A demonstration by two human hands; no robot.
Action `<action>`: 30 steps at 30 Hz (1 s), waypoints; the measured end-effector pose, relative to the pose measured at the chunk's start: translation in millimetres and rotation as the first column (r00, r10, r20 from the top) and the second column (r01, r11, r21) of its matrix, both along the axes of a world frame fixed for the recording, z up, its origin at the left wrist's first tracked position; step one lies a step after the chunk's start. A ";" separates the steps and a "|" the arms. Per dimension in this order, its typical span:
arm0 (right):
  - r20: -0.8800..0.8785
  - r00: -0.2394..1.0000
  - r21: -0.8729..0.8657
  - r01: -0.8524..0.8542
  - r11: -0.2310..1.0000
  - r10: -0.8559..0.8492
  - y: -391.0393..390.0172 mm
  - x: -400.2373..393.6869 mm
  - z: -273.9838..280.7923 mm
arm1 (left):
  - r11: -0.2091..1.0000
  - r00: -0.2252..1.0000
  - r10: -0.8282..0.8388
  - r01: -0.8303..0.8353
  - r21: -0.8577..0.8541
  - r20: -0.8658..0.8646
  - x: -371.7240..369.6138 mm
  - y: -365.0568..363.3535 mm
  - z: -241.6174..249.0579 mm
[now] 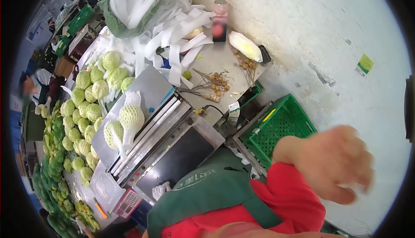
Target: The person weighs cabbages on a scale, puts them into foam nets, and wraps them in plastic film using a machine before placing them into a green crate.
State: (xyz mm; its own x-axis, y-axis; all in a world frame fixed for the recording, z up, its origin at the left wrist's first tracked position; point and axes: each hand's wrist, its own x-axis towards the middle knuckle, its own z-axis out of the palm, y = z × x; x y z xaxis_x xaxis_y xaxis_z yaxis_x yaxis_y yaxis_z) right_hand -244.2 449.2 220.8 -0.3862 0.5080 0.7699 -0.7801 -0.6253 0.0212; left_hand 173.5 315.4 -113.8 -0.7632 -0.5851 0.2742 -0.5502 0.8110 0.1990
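My right hand (330, 164), in a red sleeve, hangs in the air at the right in front of the wall. It is blurred, its thumb stands apart from loosely bent fingers, and I see nothing in it. Below it to the left is a green plastic crate (276, 127). A strip of bare skin shows at the bottom edge, but my left hand is out of view. Left of my apron stands a wrapping machine (181, 151). On its metal top rest two round pale-green vegetables in white foam nets, one upper (131, 119) and one lower (113, 134).
Many cabbages (90, 110) cover the table at left, leafy greens (54, 151) beyond them. White foam strips (173, 30) spill from a green sack (113, 21). A bottle (219, 21), a cut napa cabbage (245, 46) and dried stems (216, 82) lie by the wall.
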 end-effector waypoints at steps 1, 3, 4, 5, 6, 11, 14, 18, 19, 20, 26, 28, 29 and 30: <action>-0.012 0.999 0.250 -0.032 0.968 0.036 -3.5 0.2 -31.9 | 0.995 0.998 -0.009 0.002 -0.096 -0.067 -11.7 -1.3 9.1; -0.128 0.964 0.840 -0.019 0.542 0.232 -0.3 -12.1 -100.1 | 0.976 0.995 -0.063 0.046 -0.212 -0.077 -15.2 -6.7 -3.1; -0.014 0.973 0.925 -0.075 0.373 0.230 -9.9 1.4 -144.9 | 0.933 0.995 -0.063 0.032 -0.359 -0.074 -25.2 -4.3 4.8; 0.091 0.979 0.957 -0.137 0.254 0.182 -12.9 18.6 -192.9 | 0.868 0.995 -0.063 0.019 -0.496 -0.072 -32.0 -5.0 8.6; 0.098 0.983 0.987 -0.116 0.112 0.154 -9.5 32.3 -232.5 | 0.880 0.994 -0.093 0.054 -0.472 -0.060 -25.5 -7.3 0.4; -0.145 0.966 0.988 0.154 -0.022 0.214 -14.1 78.4 -318.5 | 0.863 0.987 -0.147 0.163 -0.478 0.071 -3.8 -11.0 -15.1; -0.176 0.965 0.984 0.172 0.036 0.195 -25.7 78.8 -315.6 | 0.813 0.977 -0.139 0.205 -0.544 0.160 34.5 -18.1 -49.0; -0.219 0.953 0.974 0.201 0.101 0.211 -39.6 78.6 -303.8 | 0.874 0.992 -0.077 0.114 -0.472 0.098 43.6 -6.6 -65.9; -0.217 0.953 0.975 0.200 0.101 0.211 -43.9 79.8 -306.1 | 0.887 0.991 -0.031 0.087 -0.453 0.130 43.6 -5.9 -64.4; -0.232 0.948 0.972 0.215 0.098 0.216 -48.5 81.7 -310.0 | 0.888 0.991 -0.031 0.087 -0.452 0.131 47.1 -7.3 -64.6; -0.233 0.944 0.972 0.224 0.065 0.235 -53.1 81.9 -313.7 | 0.891 0.994 -0.038 0.081 -0.447 0.105 47.0 -7.1 -67.3; -0.232 0.944 0.973 0.222 0.068 0.235 -52.8 81.4 -313.6 | 0.855 0.995 -0.065 0.093 -0.510 0.073 44.4 -7.8 -65.4; -0.238 0.942 0.971 0.230 0.062 0.237 -52.5 81.3 -313.7 | 0.856 0.995 -0.064 0.093 -0.508 0.075 44.3 -9.0 -66.7; -0.243 0.940 0.970 0.236 0.056 0.240 -52.0 81.5 -313.7 | 0.830 0.995 -0.075 0.097 -0.549 0.063 45.0 -10.8 -68.8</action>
